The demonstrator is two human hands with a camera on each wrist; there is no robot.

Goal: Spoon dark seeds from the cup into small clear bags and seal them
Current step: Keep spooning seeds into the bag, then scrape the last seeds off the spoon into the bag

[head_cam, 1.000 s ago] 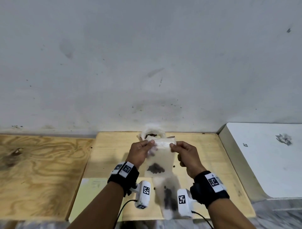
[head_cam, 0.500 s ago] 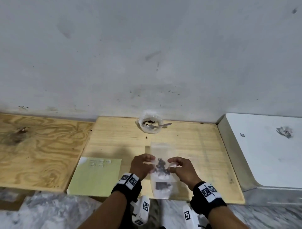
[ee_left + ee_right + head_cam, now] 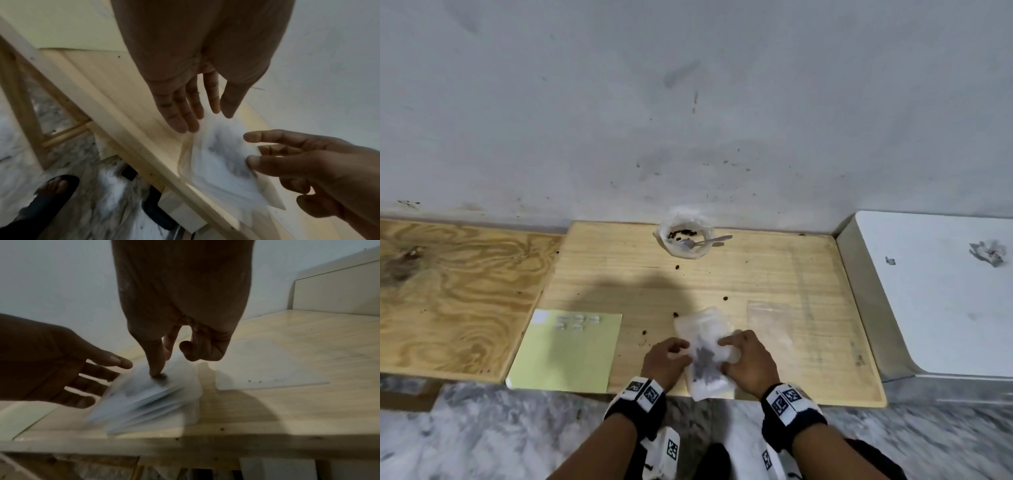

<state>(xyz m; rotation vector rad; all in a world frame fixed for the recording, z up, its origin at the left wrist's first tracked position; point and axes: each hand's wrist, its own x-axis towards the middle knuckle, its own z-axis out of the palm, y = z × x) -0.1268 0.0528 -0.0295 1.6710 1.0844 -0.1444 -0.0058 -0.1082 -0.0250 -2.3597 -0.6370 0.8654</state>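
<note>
A small clear bag with dark seeds inside lies on a stack of filled bags at the table's front edge. My left hand is just left of it. Its fingers are straight and hold nothing, their tips at the bag's edge. My right hand holds the bag's right side between thumb and forefinger. One finger presses down on the blurred bag and the others are curled. The clear cup stands at the back, with seeds and a metal spoon in it.
Empty clear bags lie flat to the right of my hands. A yellow-green sheet with small labels sits to the left. Loose seeds dot the wooden table. A white box borders the right side, and the wall stands close behind.
Both hands brought the seed bag down from in front of the cup to the stack at the front edge. The left hand has let go and spread its fingers.
</note>
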